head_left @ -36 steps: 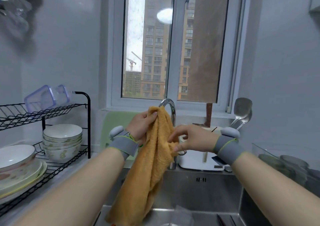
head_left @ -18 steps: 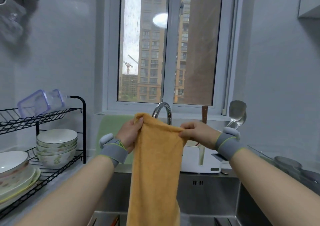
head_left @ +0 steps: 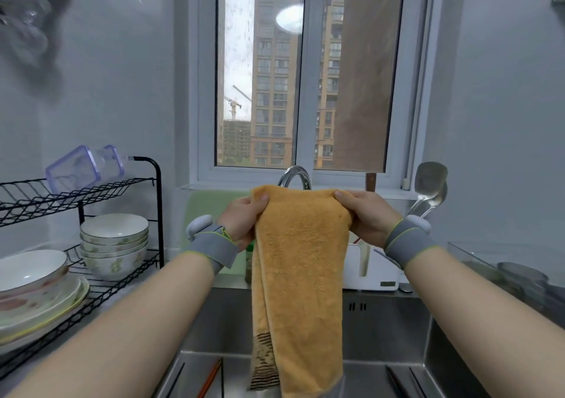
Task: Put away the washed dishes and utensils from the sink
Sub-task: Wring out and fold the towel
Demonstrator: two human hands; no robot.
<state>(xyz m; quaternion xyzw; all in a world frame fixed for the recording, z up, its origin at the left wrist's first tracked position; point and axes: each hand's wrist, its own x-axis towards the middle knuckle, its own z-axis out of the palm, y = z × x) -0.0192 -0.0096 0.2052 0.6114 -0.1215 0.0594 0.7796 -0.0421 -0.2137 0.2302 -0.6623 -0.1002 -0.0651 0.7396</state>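
Note:
An orange towel hangs spread out in front of me over the steel sink. My left hand grips its top left corner and my right hand grips its top right corner. The towel's top edge sits just in front of the curved tap. Chopsticks lie in the sink bottom at the left, and more dark chopsticks lie at the right. The towel hides the middle of the sink.
A black wire dish rack at the left holds stacked bowls, plates and a clear container. A white utensil holder with ladles stands behind the sink. Metal bowls sit at the right.
My hands moved apart along the towel's top edge, so the bunched towel now hangs spread flat. The towel came up level with the tap.

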